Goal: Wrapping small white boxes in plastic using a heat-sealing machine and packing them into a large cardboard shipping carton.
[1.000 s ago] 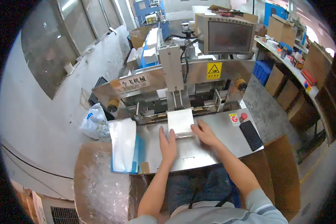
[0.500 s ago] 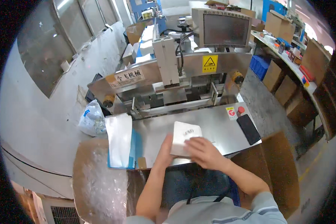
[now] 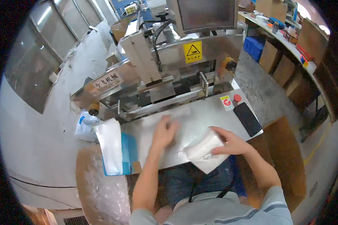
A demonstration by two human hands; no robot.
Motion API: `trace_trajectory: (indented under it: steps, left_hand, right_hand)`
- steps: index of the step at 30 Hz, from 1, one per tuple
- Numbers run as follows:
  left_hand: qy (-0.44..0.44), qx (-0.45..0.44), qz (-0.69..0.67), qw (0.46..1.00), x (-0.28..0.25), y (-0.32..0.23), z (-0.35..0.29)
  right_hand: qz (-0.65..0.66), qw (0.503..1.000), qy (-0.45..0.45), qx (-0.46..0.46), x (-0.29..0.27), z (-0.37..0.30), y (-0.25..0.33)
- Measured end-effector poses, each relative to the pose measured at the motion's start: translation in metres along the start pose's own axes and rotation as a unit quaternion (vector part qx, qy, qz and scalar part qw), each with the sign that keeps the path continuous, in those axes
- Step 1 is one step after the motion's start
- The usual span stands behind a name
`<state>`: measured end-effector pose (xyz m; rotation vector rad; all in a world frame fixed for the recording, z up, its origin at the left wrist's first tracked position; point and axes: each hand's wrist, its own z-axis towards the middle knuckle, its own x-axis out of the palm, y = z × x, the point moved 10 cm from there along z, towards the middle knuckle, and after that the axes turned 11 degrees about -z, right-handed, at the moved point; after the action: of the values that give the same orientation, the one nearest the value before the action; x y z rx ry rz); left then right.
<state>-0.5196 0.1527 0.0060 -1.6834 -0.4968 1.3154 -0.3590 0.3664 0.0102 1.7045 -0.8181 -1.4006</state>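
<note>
right hand (image 3: pixel 229 141) gripping white packet (image 3: pixel 205 152), left hand (image 3: pixel 164 130) flat

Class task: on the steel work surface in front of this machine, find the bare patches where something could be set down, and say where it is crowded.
Bare steel table lies between the left hand and the black phone, below the machine. The near edge is crowded: the right hand holds a white packet there. The left end is taken by a stack of white bags on a blue tray.

Your right hand (image 3: pixel 231 142) grips a white packet (image 3: pixel 204 153). At your left sits a white stack (image 3: pixel 109 146) on blue. Far ahead, a yellow warning label (image 3: pixel 192 51); rightward, a red button (image 3: pixel 237 98) and black phone (image 3: pixel 247 119).
</note>
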Motion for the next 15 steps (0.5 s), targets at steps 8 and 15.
trace_trajectory:
  steps: [8,15]
  left_hand:
    - [0.111,-0.142,0.097,0.979,-0.026,0.126,0.109]
    - [0.005,0.038,0.053,0.998,-0.001,0.017,0.058]
  right_hand:
    - [0.073,0.913,-0.398,0.053,-0.199,-0.197,-0.064]
    - [-0.239,0.811,-0.434,0.310,-0.246,-0.319,-0.242]
